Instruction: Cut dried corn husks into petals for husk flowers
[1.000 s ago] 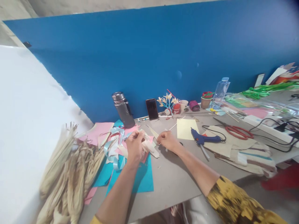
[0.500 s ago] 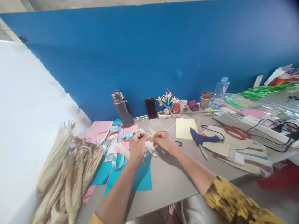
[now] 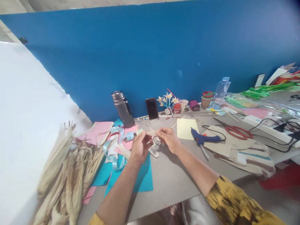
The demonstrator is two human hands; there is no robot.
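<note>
Between my two hands a small pale strip, apparently corn husk (image 3: 151, 133), is stretched. My left hand (image 3: 140, 146) is closed, pinching its left end between thumb and finger. My right hand (image 3: 169, 139) pinches the other end; a thin dark thing shows under its fingers, too small to name. Below the hands a whitish piece (image 3: 154, 152) lies on the grey table (image 3: 173, 178), near teal paper (image 3: 142, 181). Left of my left hand are loops of light blue ribbon (image 3: 116, 162) and a ribbon roll (image 3: 129, 136).
Dried corn husks (image 3: 72, 181) are heaped at left. A thermos (image 3: 124, 111), phone (image 3: 152, 108) and husk flowers (image 3: 167, 101) stand along the blue partition (image 3: 150, 56). To the right lie yellow paper (image 3: 186, 128), a glue gun (image 3: 203, 137), red-handled scissors (image 3: 239, 132), work gloves (image 3: 248, 156) and a power strip (image 3: 264, 128).
My hands have drawn slightly apart, and the pale strip now shows stretched between them. My left hand has turned and my right hand has shifted a little right. The table items stay put.
</note>
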